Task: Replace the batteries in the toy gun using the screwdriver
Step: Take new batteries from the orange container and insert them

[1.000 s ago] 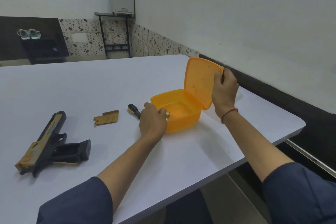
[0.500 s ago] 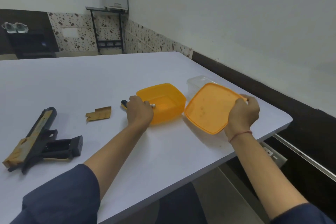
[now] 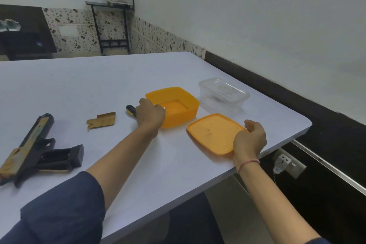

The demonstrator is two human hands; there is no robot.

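Your orange box (image 3: pixel 179 105) sits open on the white table (image 3: pixel 79 85), a squarish tub of smooth, slightly see-through plastic with rounded corners. Its floor looks bare from here, though your left hand (image 3: pixel 151 114) hides the near left corner. That hand is curled over the box's left rim, fingers bent down against the wall, and something small and pale shows at your fingertips by the rim; you cannot tell what it is.

The box's lid (image 3: pixel 214 133) lies flat on the table just in front and to the right of the box, apart from it. It is the same orange plastic, a rounded square with a raised lip, and carries a few dark specks. Your right hand (image 3: pixel 250 138) grips its near right corner, fingers closed around the edge.

Behind the lid, near the far right edge of the table, stands a clear tub (image 3: pixel 223 93) with a clear lid on; what it holds is too faint to make out.

The screwdriver (image 3: pixel 131 110) lies just left of your left hand, only its black and yellow handle end showing. A flat brown cover (image 3: pixel 102 120) with a notched outline lies further left. The toy gun (image 3: pixel 33 150) rests on its side at the far left, well apart from the boxes, black with a worn tan top, its grip pointing right.
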